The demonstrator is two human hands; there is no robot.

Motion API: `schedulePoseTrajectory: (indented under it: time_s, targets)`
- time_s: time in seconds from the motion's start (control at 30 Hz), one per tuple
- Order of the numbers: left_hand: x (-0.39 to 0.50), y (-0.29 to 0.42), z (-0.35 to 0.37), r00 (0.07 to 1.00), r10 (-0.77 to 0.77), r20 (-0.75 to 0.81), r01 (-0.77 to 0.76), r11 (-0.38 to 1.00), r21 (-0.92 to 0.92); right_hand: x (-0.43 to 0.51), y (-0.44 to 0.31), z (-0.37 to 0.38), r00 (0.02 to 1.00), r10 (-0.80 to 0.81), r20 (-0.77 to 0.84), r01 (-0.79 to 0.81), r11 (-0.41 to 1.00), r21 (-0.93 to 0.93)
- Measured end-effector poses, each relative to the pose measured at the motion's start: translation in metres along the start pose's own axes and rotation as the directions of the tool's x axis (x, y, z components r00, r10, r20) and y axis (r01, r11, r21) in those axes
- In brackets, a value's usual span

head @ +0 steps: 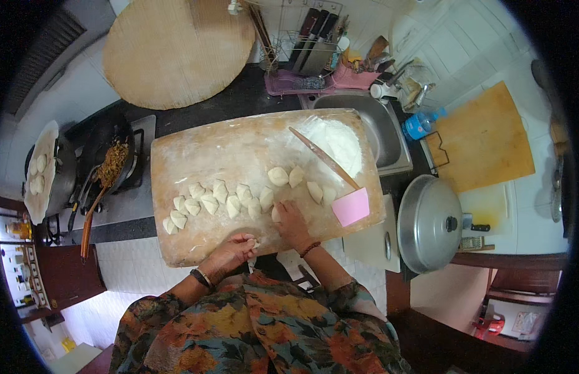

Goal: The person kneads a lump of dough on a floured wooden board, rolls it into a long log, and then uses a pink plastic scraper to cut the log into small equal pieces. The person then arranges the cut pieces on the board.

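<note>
My left hand (234,250) is at the near edge of a floured wooden board (214,145), its fingertips pinched on a small bit of dough (256,243). Over the board's near middle, my right hand (293,225) has its fingers around a dough piece (276,215), partly covered by them. A loose band of dough pieces (209,204) runs leftward from there. Beyond my right hand sit more pieces, among them a rounder dough lump (278,176). A tapered wooden rolling pin (324,158) leans across a heap of flour (338,145), close to a pink dough scraper (350,207).
Left of the board, a wok (125,163) with chopped filling stands on the stove, its ladle handle (87,233) jutting towards me. Behind the board's right end is a steel sink (387,126). A domed metal lid (427,224) and a water bottle (418,126) are further right.
</note>
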State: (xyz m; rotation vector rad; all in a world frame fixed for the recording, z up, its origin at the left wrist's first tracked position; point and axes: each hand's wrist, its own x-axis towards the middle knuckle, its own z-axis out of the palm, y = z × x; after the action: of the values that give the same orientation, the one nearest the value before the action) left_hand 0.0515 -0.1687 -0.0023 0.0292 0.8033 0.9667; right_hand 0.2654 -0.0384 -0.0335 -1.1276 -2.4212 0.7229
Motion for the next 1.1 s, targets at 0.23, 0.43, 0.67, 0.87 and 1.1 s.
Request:
schedulePoseTrajectory:
  time_s: [0.23,0.43,0.67,0.87,1.1]
  targets:
    - [0.005,0.000,-0.001,0.998,-0.019,0.065,0.017,0.999,0.032,0.008,-0.015,-0.043,0.940,0.331,0.084,-0.302,0.920,-0.249]
    - [0.023,0.006,0.024,0.999,-0.008,0.039,0.007,1.000,0.028,-0.002,0.001,-0.049,0.945,0.264,-0.192,-0.281,0.957,-0.067]
    - [0.030,0.002,0.039,0.997,-0.049,0.052,0.048,0.998,0.033,-0.043,-0.065,-0.053,0.961,0.264,0.079,-0.265,0.809,0.525]
    - [0.027,0.004,0.048,0.991,-0.129,0.040,0.124,0.986,0.108,-0.048,-0.025,-0.039,0.913,0.365,-0.181,-0.240,0.840,0.486]
    - [0.030,-0.003,0.043,0.993,-0.115,0.008,0.112,0.980,0.165,-0.010,0.018,-0.040,0.941,0.290,-0.173,-0.264,0.951,0.159]
